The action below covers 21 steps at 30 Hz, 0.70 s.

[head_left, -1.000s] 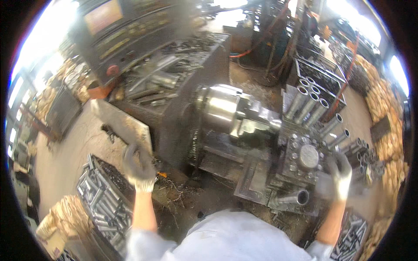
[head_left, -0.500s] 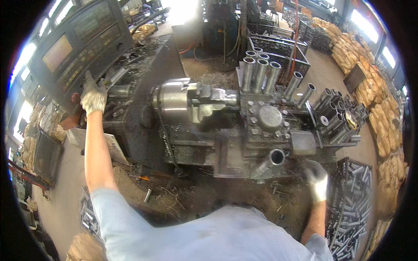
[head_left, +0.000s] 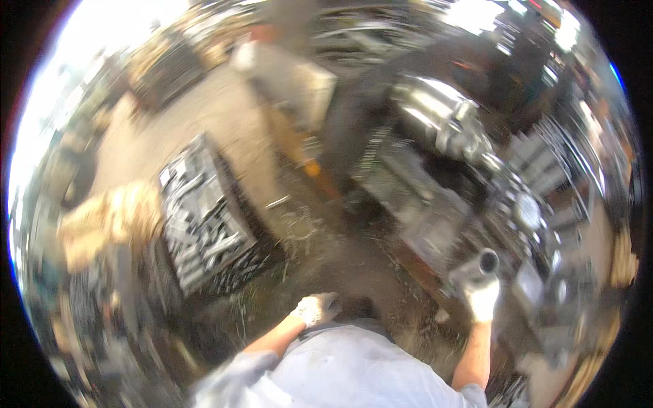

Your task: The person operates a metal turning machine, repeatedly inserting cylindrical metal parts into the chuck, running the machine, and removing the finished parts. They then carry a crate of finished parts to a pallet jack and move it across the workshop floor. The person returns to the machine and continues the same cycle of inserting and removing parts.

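Grey metal, smeared by blur: an open-ended tube (head_left: 464,273) at the near edge of the lathe bed (head_left: 422,224), right of the middle, mouth at its right end, presumably lying there for easy reach. White-gloved right hand (head_left: 481,299) on the near side of that tube, overlapping its lower edge; seemingly touching, perhaps to steady or grasp it. Cannot tell how far curled, or whether closed around the metal.

Left hand (head_left: 316,309), also gloved, close against the pale shirt (head_left: 360,367) and turned inward, probably to stay clear of the machine. Fingers partly lost against dark ground, so no telling how far open; nothing visible in its hold.

Farther right, beyond the tube, a bolt-studded block (head_left: 527,211); on the far side, a shiny chuck (head_left: 428,109). More tubes (head_left: 544,160) at far right, grouped close together, perhaps to save space beside the machine.

At left, well apart from both hands, a dark bin (head_left: 246,209) heaped with metal pieces (head_left: 201,217), walled apparently against rolling and spilling. Tan sacks (head_left: 109,221) just left of it.
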Tool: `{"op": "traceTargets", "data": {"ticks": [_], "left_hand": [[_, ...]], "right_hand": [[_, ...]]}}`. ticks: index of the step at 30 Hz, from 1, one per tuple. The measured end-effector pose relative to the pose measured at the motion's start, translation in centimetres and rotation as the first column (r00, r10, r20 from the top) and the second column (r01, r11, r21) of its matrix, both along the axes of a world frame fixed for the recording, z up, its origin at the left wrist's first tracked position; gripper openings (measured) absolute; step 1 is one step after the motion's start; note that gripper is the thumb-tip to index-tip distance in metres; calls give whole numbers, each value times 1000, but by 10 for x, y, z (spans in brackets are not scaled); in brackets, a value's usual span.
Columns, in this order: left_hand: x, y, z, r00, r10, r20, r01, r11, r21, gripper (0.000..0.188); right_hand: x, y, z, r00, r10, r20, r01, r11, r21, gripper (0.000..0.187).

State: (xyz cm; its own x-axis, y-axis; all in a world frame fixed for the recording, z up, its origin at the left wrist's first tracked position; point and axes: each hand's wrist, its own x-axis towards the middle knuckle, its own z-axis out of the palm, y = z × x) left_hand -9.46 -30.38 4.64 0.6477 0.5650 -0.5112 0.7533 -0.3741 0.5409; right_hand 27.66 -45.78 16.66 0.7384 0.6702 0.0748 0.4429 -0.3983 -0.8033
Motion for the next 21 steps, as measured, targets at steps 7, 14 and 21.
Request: {"op": "traceTargets", "data": {"ticks": [7,14,21], "left_hand": [[-171,-87,-18,812,552,191,-579,804,138,45],[-347,-241,-22,267,963,46,-962,263,79,49],[-376,-407,-60,-708,637,305,-670,-743,-5,39]], "right_hand": [[-188,86,-48,716,693,91,-662,714,-226,43],[-498,116,-67,-171,985,-30,-913,-169,-370,45],[-727,60,-11,-746,665,23,-660,-735,-157,45]]}}
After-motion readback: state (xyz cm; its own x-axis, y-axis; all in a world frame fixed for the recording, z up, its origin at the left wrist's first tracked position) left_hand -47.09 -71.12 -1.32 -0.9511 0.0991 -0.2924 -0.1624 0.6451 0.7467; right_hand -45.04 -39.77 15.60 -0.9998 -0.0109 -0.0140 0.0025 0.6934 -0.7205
